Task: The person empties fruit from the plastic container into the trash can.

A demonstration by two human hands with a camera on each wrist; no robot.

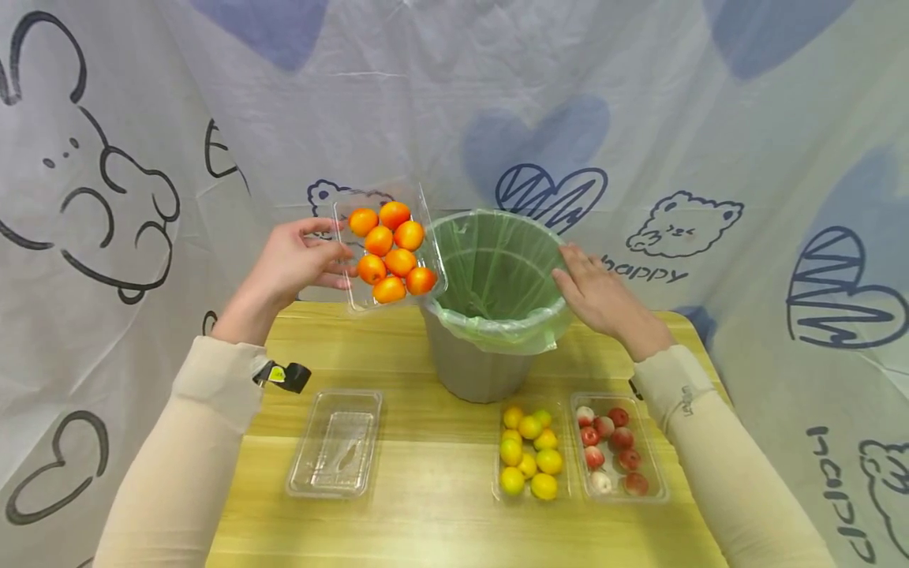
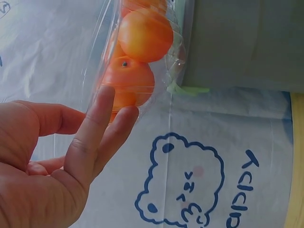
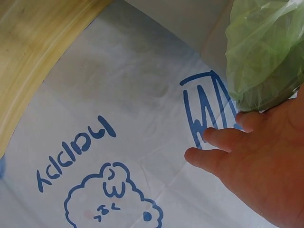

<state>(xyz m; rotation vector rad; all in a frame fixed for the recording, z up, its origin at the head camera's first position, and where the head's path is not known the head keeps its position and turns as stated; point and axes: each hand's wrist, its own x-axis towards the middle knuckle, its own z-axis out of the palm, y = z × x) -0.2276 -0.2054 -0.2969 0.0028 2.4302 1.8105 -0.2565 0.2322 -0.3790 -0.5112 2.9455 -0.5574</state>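
My left hand (image 1: 294, 259) holds a clear plastic tray (image 1: 365, 303) by its left side. Several small orange fruits (image 1: 401, 263) lie in the tray, which is raised above the table and tilted. Its right edge overlaps the left rim of a grey bin (image 1: 472, 371) in the head view. A green plastic bag (image 1: 490, 335) lines the bin and folds out over its rim. On the bin's right rim rests my right hand (image 1: 600, 290), fingers extended. In the right wrist view its fingers (image 3: 209, 156) lie beside the green bag.
An empty clear tray (image 1: 337, 446) lies at the left of the wooden table (image 1: 426, 497). At the right, one tray holds yellow fruits (image 1: 545, 461) and another holds red fruits (image 1: 629, 459). A printed cloth (image 1: 426, 102) hangs behind the bin.
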